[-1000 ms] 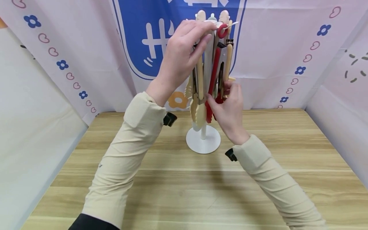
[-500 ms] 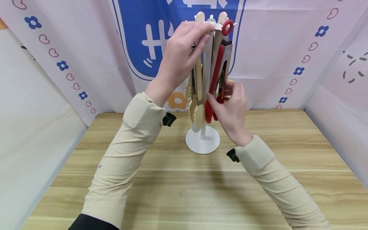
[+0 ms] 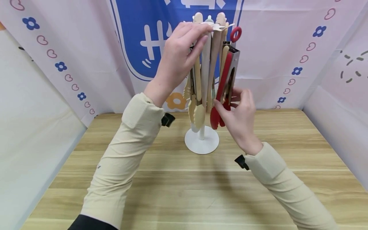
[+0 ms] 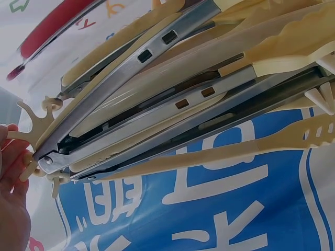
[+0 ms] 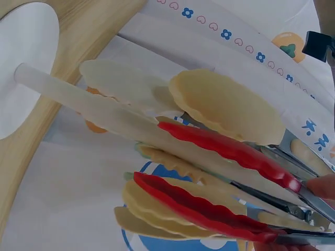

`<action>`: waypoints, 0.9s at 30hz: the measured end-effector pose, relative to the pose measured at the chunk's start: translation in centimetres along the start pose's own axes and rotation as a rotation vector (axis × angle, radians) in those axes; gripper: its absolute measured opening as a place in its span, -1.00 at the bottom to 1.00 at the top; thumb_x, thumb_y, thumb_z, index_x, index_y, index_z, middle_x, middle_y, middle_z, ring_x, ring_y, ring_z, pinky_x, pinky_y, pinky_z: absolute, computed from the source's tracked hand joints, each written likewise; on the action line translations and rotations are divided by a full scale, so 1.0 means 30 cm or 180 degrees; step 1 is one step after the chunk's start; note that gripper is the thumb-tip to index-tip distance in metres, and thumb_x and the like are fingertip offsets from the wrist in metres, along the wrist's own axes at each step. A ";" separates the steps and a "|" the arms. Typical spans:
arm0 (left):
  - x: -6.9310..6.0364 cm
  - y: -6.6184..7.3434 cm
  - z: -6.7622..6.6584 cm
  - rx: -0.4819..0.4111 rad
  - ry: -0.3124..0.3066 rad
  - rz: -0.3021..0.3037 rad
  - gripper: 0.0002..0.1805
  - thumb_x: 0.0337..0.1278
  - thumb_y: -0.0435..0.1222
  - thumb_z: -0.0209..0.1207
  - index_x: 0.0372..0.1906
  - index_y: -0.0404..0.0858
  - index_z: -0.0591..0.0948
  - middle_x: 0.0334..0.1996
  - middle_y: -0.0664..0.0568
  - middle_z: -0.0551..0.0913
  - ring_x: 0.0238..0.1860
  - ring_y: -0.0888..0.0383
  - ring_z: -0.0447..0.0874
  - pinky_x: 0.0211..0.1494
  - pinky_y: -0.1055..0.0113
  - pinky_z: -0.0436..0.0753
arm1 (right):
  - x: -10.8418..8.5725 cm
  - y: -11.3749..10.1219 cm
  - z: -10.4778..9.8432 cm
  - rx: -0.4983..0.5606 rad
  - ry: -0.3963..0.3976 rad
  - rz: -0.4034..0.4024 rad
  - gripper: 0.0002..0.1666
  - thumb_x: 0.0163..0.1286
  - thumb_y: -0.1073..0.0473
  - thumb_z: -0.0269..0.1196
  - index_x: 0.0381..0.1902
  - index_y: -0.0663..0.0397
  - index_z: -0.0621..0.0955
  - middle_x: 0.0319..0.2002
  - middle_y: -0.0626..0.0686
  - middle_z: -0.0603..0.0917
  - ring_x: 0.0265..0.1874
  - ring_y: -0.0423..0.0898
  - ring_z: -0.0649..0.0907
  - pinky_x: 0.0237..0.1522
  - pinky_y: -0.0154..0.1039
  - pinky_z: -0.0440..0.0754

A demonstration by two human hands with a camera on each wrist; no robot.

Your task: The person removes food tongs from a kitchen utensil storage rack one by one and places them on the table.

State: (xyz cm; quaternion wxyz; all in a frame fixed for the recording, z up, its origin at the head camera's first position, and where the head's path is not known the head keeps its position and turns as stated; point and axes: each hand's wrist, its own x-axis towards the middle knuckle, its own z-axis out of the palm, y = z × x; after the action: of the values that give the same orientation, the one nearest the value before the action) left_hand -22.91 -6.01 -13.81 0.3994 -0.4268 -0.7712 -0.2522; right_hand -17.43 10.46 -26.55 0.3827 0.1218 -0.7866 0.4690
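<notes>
A white stand with a round base (image 3: 202,145) carries several cream-coloured tongs and utensils around its pole, seen hanging in the head view. At its top the left hand (image 3: 179,52) holds the rack's hooked rim, its fingertips on a white hook (image 4: 39,125) in the left wrist view. My right hand (image 3: 241,116) pinches red-tipped tongs (image 3: 224,76) near their lower part, thumb on one side and fingers behind. The red ring (image 3: 236,34) at their top stands to the right of the rack, apart from its hooks. The red tips (image 5: 225,151) are spread in the right wrist view.
The stand rests near the back of a wooden table (image 3: 184,188). Behind it hangs a printed cloth (image 3: 267,54) with a blue emblem. White side panels (image 3: 34,127) rise along the table's left and right edges.
The red tongs have shifted right together with the right hand, and their ring has come away from the rack's top. The left hand has stayed at the rim.
</notes>
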 end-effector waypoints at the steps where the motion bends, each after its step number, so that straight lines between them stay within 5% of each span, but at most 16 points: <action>1: 0.000 0.000 0.000 0.0002 0.0002 0.0002 -0.66 0.33 -0.24 -0.07 0.04 -0.32 0.55 -0.03 -0.05 0.60 0.03 0.15 0.41 0.15 0.53 0.30 | -0.004 0.005 -0.008 -0.0023 -0.0019 0.0030 -0.46 0.07 0.19 0.36 -0.09 0.39 0.41 -0.20 0.18 0.48 -0.35 -0.04 0.57 -0.35 -0.18 0.64; 11: 0.000 -0.002 0.002 0.0019 0.0023 0.0048 -0.66 0.34 -0.24 -0.09 0.03 -0.33 0.55 -0.05 -0.05 0.60 0.02 0.14 0.42 0.14 0.51 0.31 | -0.034 0.081 -0.082 -0.0306 -0.0083 0.0349 -0.47 0.05 0.18 0.36 -0.12 0.38 0.41 -0.21 0.16 0.48 -0.37 -0.05 0.60 -0.43 -0.59 0.50; 27: -0.001 -0.006 0.006 0.0030 0.0035 0.0052 -0.66 0.34 -0.24 -0.08 0.03 -0.33 0.55 -0.06 -0.06 0.60 0.01 0.13 0.42 0.12 0.49 0.33 | -0.056 0.162 -0.164 -0.0861 -0.0423 0.0559 -0.45 0.13 0.07 0.31 -0.09 0.35 0.39 -0.24 0.19 0.53 -0.40 0.01 0.60 -0.47 -0.55 0.41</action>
State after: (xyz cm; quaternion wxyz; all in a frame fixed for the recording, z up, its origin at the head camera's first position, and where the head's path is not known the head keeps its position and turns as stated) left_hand -23.12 -5.99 -13.94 0.4077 -0.4298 -0.7666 -0.2477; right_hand -16.58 16.87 -29.56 0.3003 0.0306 -0.8737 0.3814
